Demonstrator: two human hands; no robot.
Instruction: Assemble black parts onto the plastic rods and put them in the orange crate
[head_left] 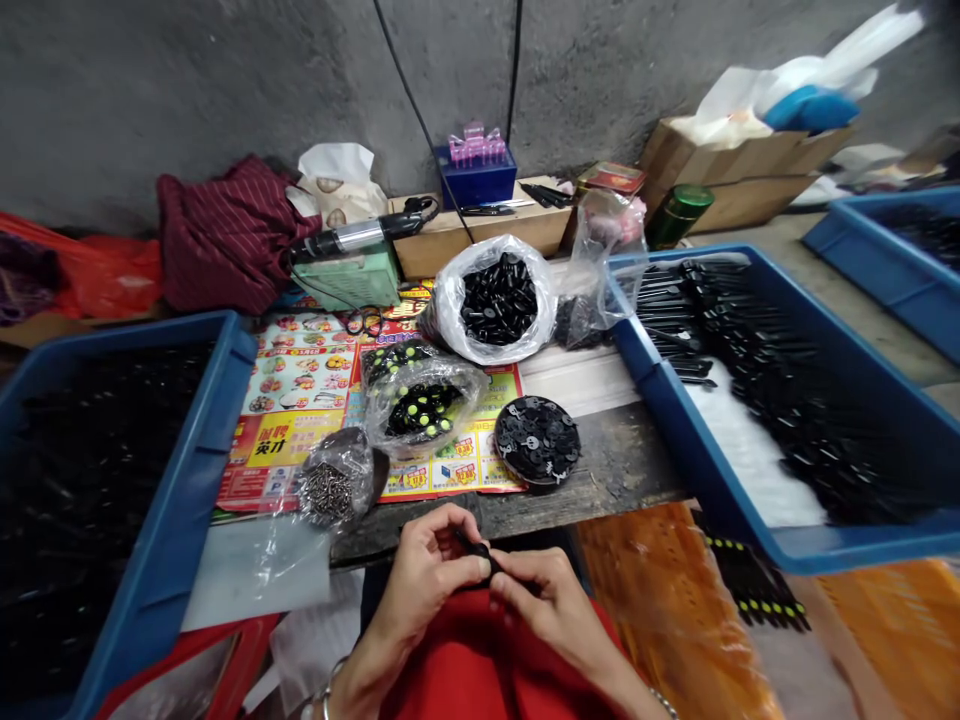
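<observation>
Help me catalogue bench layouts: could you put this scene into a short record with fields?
left hand: pinching a small black piece
right hand: fingertips at the same piece
bench, nearest: round tub of flat black pieces; metal bits in clear plastic
bench, behind: white plastic bag of black pieces; scissors
left side: blue tray of dark pieces
right side: second blue tray of long black pieces
back: dark blue box; green tin

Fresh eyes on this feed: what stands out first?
Probably the left hand and right hand, at bottom centre, meeting on a small black part. Then the white plastic bag of black pieces, beyond them near mid-frame, with the left blue tray and right blue tray flanking it.
</observation>
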